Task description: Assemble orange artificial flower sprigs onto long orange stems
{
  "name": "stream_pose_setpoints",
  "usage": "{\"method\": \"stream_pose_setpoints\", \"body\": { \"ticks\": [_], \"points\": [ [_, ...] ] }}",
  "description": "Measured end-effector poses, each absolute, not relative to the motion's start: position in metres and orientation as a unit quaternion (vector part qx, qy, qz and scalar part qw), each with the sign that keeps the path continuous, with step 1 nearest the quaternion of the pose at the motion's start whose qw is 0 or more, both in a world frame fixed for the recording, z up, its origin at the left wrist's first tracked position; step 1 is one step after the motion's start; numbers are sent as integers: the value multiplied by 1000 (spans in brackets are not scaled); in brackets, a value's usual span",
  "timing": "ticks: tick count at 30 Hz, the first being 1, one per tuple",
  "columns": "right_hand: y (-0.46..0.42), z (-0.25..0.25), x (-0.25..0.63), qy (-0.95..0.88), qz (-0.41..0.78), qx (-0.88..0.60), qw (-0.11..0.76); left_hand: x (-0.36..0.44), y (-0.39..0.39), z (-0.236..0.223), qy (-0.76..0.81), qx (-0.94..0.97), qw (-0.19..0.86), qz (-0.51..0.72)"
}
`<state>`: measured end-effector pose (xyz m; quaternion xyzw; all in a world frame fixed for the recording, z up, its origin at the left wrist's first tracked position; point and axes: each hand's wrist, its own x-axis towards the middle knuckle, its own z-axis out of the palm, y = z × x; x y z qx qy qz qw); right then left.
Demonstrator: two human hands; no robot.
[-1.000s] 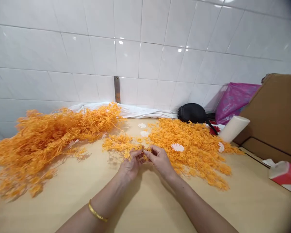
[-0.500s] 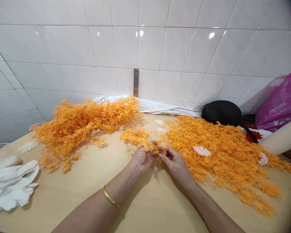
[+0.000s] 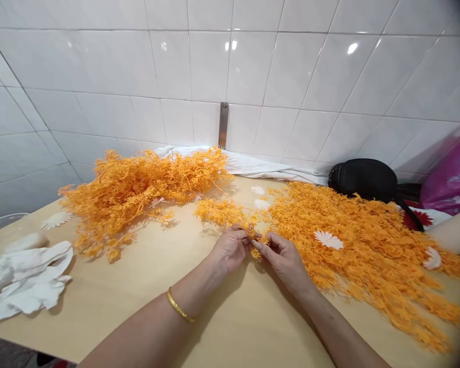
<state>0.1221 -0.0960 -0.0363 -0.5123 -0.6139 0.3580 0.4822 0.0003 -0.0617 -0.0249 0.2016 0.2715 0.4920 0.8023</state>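
My left hand [image 3: 230, 250] and my right hand [image 3: 282, 258] meet near the middle of the wooden table [image 3: 230, 327], fingertips pinched together on a small orange plastic sprig [image 3: 226, 214] that trails back and left. A gold bangle [image 3: 180, 308] circles my left wrist. Behind and left of the hands lies a tangled heap of long orange stems [image 3: 138, 189]. To the right spreads a wide pile of orange plastic flower pieces [image 3: 360, 245] with a white daisy-shaped piece [image 3: 328, 238] lying on top.
White gloves or cloth [image 3: 26, 281] lie at the table's left edge, with another white daisy piece [image 3: 55, 220] nearby. A black pouch [image 3: 364, 179] and a pink bag [image 3: 452, 179] sit against the tiled wall at the right. A white cloth [image 3: 260, 166] runs along the wall.
The view has swung left, bringing the white cloth at the left edge into sight and losing the cardboard box at right. Both hands stay pinched on the sprig, fingertips slightly shifted.
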Motion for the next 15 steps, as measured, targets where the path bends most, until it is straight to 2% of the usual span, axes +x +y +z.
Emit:
{"method": "stream_pose_setpoints", "body": {
  "ticks": [6, 15],
  "points": [
    [-94, -39, 122, -580, 444, -489, 477, 3, -62, -25, 281, 199, 792, 504],
    [-101, -24, 114, -621, 439, -439, 478, 0, -67, -17, 296, 128, 835, 446]
  ]
}}
